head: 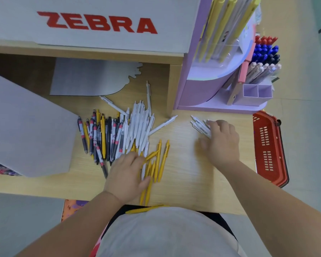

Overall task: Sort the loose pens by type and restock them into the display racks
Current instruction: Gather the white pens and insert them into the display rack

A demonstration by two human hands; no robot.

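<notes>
**Yellows in the left, whites under the right, and the sort is well under way**

The left hand (pixel 126 173) is down on the yellow pens (pixel 162 156) at the near edge of the worktop (pixel 183 175), fingers bent over the bunch and thumb closing in from the side: that looks like a gathering grip. One stray yellow has slipped over the edge toward the lap.

Over on the right, the right hand (pixel 221 142) lies across a small bundle of white pens (pixel 199 125), thumb splayed clear. Whether the fingers curl under them I cannot tell; blur hides it.

Between the hands sits the big mixed heap, with more whites fanned out beside the dark patterned pens (pixel 97 138). The purple display rack (pixel 196 89) stands just behind the right hand, partly stocked, with a red basket (pixel 269 149) beside the worktop.

These are light, stiff, smooth plastic barrels, so I'd expect them to roll and skid if nudged. The best hold would be round the middle of an aligned bunch, clips facing one way, squeezed just enough that none slides out.
</notes>
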